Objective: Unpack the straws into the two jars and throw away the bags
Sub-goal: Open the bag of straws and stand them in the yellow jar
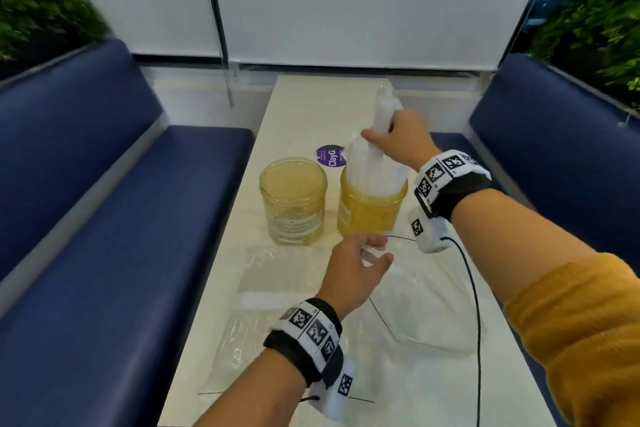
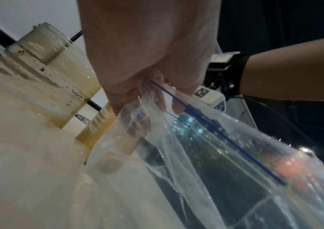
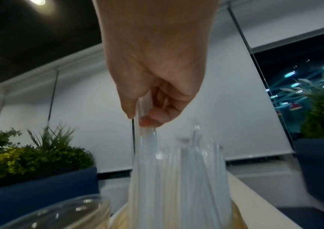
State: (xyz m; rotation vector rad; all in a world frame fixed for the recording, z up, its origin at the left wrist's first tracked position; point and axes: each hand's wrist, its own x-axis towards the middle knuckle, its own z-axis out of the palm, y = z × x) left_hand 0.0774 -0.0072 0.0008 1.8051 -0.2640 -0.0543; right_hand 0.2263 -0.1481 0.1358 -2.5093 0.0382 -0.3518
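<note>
Two yellowish glass jars stand on the pale table [image 1: 298, 114]. The left jar [image 1: 293, 201] holds nothing. The right jar [image 1: 372, 208] holds a bundle of clear straws [image 1: 375, 166] standing upright. My right hand [image 1: 401, 139] grips the straws [image 3: 167, 170] near their upper part, above the right jar. My left hand [image 1: 360, 260] pinches the blue-lined rim of a clear zip bag [image 2: 206, 139] just in front of the right jar; the bag [image 1: 426, 305] spreads over the table toward me. A second clear bag [image 1: 263, 295] with straws in it lies flat at the left, near the table's edge.
A purple round sticker [image 1: 330, 156] lies behind the jars. Blue benches [image 1: 121, 218] flank the narrow table on both sides, with green plants [image 1: 38, 14] behind them. A black cable [image 1: 474, 305] hangs from my right wrist across the table.
</note>
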